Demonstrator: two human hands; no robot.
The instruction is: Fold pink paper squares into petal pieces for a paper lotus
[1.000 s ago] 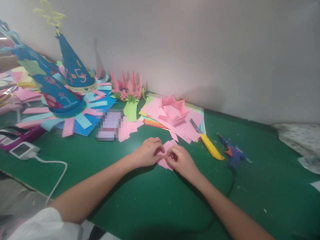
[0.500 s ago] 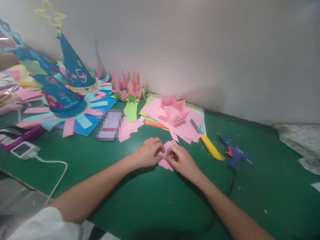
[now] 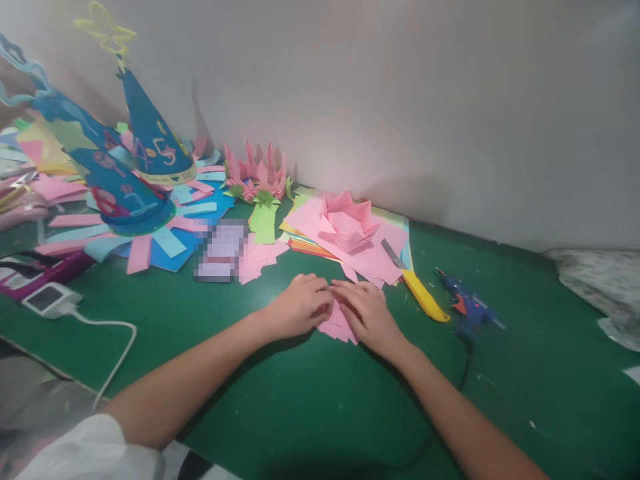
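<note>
Small pink paper pieces (image 3: 336, 327) lie on the green table between my two hands, partly covered by them. My left hand (image 3: 301, 307) is closed at the left side of the paper, fingers curled over its edge and the thumb tucked near them. From the right, my right hand (image 3: 367, 312) reaches across the paper's far part with fingers stretched out, their tips close to the left fingertips. What lies beneath the fingertips is hidden. Beyond my hands, a folded pink paper flower (image 3: 349, 223) rests on stacked coloured sheets (image 3: 310, 248).
A yellow utility knife (image 3: 423, 293) with its blade out and a blue glue gun (image 3: 467, 303) lie to the right. Left are a pixelated phone (image 3: 220, 252), blue cone hats (image 3: 153, 137), a pink paper crown (image 3: 257, 175) and a white cable (image 3: 131, 333). A wall stands behind.
My right hand's fingers have gone from a pinch at the paper's middle to stretched out over its far part. My left hand has stayed nearly in place, its fingers curling closer.
</note>
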